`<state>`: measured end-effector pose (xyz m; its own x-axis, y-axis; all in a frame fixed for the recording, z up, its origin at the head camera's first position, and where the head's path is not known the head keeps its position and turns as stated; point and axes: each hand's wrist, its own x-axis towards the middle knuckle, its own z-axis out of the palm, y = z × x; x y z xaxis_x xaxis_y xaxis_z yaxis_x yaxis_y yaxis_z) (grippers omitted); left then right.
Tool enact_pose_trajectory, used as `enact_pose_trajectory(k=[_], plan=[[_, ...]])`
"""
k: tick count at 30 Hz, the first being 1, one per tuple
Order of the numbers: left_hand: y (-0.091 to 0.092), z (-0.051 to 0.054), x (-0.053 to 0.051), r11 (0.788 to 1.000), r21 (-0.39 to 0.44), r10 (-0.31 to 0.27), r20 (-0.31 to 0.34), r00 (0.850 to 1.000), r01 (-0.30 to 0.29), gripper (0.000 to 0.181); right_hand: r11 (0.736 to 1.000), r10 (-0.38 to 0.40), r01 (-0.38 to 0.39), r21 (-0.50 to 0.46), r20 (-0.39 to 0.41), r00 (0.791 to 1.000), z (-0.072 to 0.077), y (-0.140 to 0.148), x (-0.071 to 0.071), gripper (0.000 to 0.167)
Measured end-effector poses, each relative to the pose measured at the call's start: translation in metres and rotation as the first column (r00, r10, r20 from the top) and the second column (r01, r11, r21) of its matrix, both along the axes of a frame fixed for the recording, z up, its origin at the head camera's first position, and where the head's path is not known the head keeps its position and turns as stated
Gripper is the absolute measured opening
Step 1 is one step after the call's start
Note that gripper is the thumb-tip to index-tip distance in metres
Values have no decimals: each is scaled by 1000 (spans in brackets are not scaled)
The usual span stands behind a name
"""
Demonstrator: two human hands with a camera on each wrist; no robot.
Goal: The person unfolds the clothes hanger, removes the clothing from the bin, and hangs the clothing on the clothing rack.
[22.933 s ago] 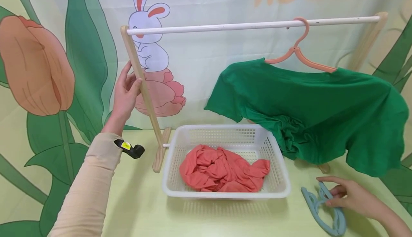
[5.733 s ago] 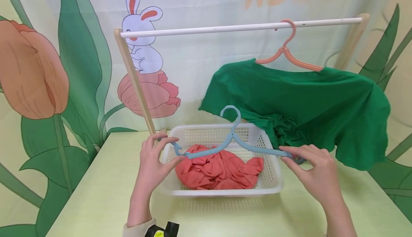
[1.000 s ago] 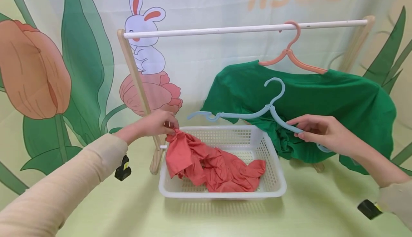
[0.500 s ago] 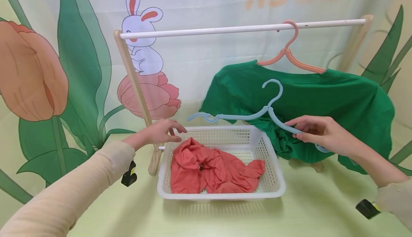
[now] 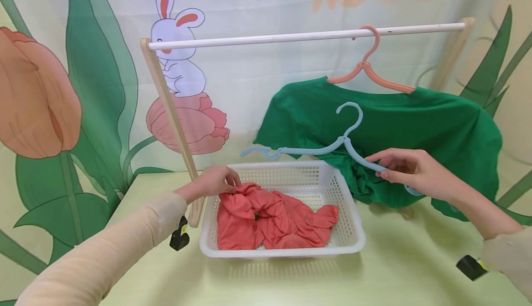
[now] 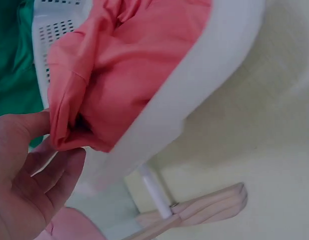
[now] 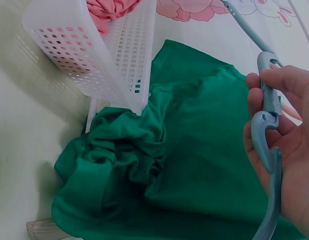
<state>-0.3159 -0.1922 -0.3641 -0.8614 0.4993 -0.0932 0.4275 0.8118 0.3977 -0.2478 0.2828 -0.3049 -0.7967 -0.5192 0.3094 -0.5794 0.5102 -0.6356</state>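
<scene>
A crumpled coral-red cloth [image 5: 287, 220] lies in the white basket [image 5: 282, 253]; its full shape is hidden in the folds. My left hand [image 5: 218, 183] pinches the cloth's upper left end, and the left wrist view has the fabric edge between thumb [image 6: 32, 125] and fingers. With my right hand [image 5: 409, 172] I hold a light blue clothes hanger [image 5: 316, 150] by its right arm, hook up, above the basket's back right. In the right wrist view the hanger's jointed arm [image 7: 271, 92] sits between thumb and fingers.
Behind stands a clothes rack with a white rail [image 5: 266, 39] and wooden legs [image 5: 170, 107]. A green T-shirt [image 5: 374, 125] hangs there on an orange hanger [image 5: 386, 83], draping beside the basket's right back corner. Everything rests on a pale green table [image 5: 270, 287].
A second ago my left hand held the cloth's corner raised, then let it drop. Now it is down on the cloth again. The hanger, folded on the table much earlier, stays in my right hand.
</scene>
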Motion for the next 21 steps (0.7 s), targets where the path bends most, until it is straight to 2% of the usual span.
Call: enact_pose_trajectory(k=[4, 7, 10, 13, 16, 19, 21], plan=[[-7, 22, -7, 999, 47, -17, -124, 992, 23, 11, 1000, -27, 27, 7, -13, 1000, 2, 3, 1, 34], [-9, 41, -12, 996, 83, -6, -231, 973, 26, 10, 999, -49, 49, 4, -12, 999, 3, 6, 2, 34], [-7, 59, -15, 989, 141, 7, -287, 958, 35, 9, 997, -74, 74, -1, -11, 997, 6, 7, 3, 34], [-4, 74, -14, 977, 207, 17, -307, 952, 50, 12, 996, -95, 95, -5, -24, 995, 9, 8, 3, 34], [-4, 89, -12, 963, 265, 51, -321, 946, 38, 14, 995, -102, 101, -18, -44, 994, 12, 9, 3, 34], [-5, 102, -9, 939, 344, 109, -320, 941, 8, 15, 993, -106, 102, -54, -67, 992, 17, 11, 4, 35], [-7, 108, -5, 919, 394, 124, -317, 940, 11, 16, 992, -109, 104, -78, -71, 991, 19, 12, 4, 35]])
